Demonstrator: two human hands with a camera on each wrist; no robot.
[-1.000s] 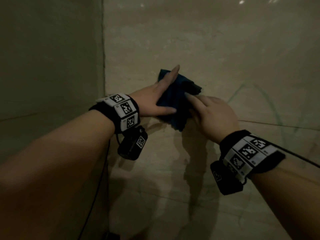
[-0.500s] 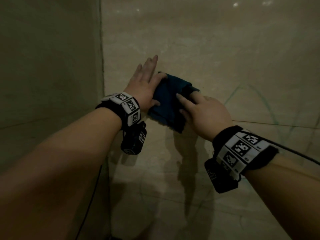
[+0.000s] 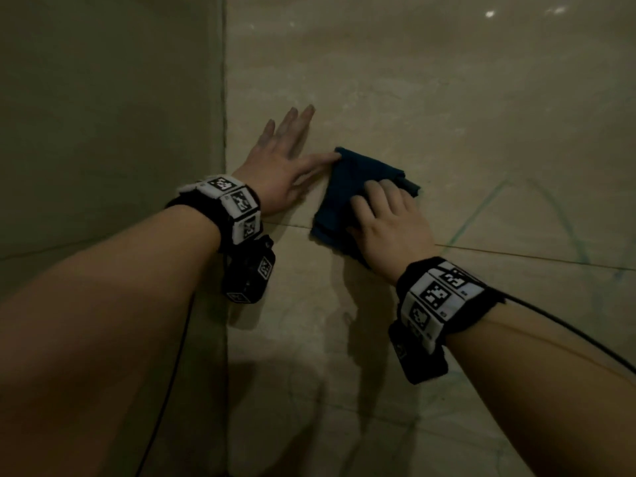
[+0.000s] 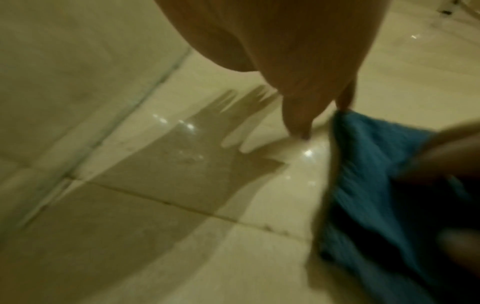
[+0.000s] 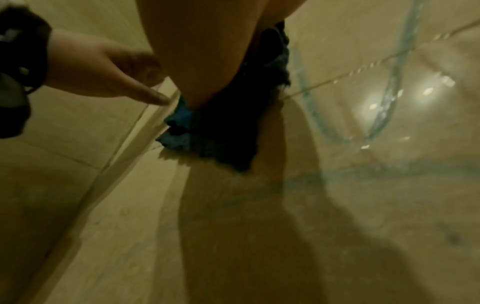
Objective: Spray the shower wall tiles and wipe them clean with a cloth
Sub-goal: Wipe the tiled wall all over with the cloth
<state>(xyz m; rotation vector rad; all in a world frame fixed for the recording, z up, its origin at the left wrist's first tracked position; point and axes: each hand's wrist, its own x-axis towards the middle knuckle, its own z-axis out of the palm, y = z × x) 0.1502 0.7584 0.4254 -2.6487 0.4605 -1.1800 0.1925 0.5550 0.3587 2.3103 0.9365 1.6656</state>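
Note:
A folded blue cloth (image 3: 344, 197) lies against the beige shower wall tiles (image 3: 430, 98), just right of the corner. My right hand (image 3: 389, 215) covers its right half and presses it to the wall, fingers bent over it and thumb at its lower edge. My left hand (image 3: 285, 160) lies flat on the tile to the cloth's left with fingers spread, its thumb tip touching the cloth's upper left corner. The left wrist view shows the left hand (image 4: 298, 92) beside the cloth (image 4: 376, 164). In the right wrist view the cloth (image 5: 221, 133) bunches out from under my palm (image 5: 202, 51). No spray bottle is in view.
The wall corner (image 3: 223, 132) runs vertically just left of my left hand. A horizontal grout line (image 3: 516, 256) passes under the cloth. Blue-green streaks of liquid (image 3: 481, 215) mark the tile to the right, and are also seen as streaks (image 5: 389, 92). Black cables hang from both wristbands.
My left hand has come off the cloth and moved left, now spread flat on the tile. My right hand has slid further onto the cloth, which has shifted right and a little down.

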